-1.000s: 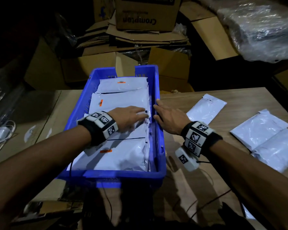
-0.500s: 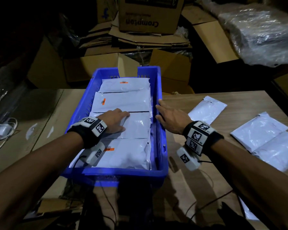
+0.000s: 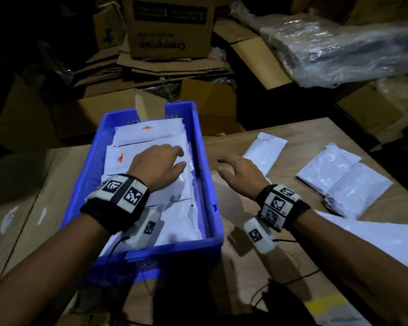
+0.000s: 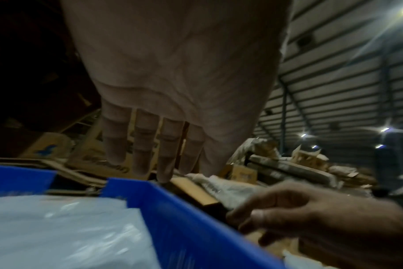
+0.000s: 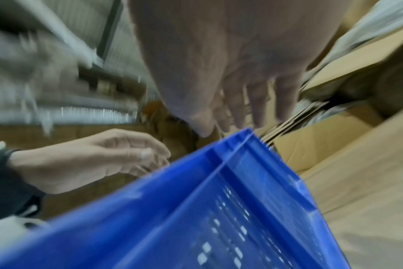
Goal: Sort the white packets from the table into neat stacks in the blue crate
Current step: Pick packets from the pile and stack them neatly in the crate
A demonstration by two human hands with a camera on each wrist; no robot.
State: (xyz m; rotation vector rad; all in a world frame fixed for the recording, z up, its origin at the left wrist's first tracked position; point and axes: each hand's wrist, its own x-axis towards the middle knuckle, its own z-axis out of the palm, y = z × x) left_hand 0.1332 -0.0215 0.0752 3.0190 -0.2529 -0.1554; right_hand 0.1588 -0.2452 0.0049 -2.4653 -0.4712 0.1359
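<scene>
Nearest the wearer, the blue crate (image 3: 212,184) sits on the left part of the table (image 3: 304,137), its near wall low in the head view and its long axis running away from the person. Inside it white packets (image 3: 179,220) lie flat in an overlapping row from near to far, each one partly covering the next, which reads as an effort to keep them level and squared against the walls.

Over the middle of that row is the left hand (image 3: 158,165), palm down, fingers extended and spread, gripping nothing. The left wrist view shows the straight fingers (image 4: 143,145) above the packets and the crate's rim, so the hand looks placed to flatten or even out the stack, though real contact with the plastic cannot be confirmed.

Just right of the crate, outside its right wall, the right hand (image 3: 240,175) hangs above the table with loosely bent fingers and nothing in them; the right wrist view is blurred but shows no packet under the palm. It seems positioned between the crate and the loose supply, ready for the next pick.

Beyond it a long packet (image 3: 265,152) lies on the wood near the fingertips, probably the easiest one to take. Further right, a small pile of packets (image 3: 339,182) waits, so sorting is well along but unfinished.

At the far side, past the table, are cardboard boxes (image 3: 170,27) and a plastic-wrapped bundle (image 3: 339,48).
</scene>
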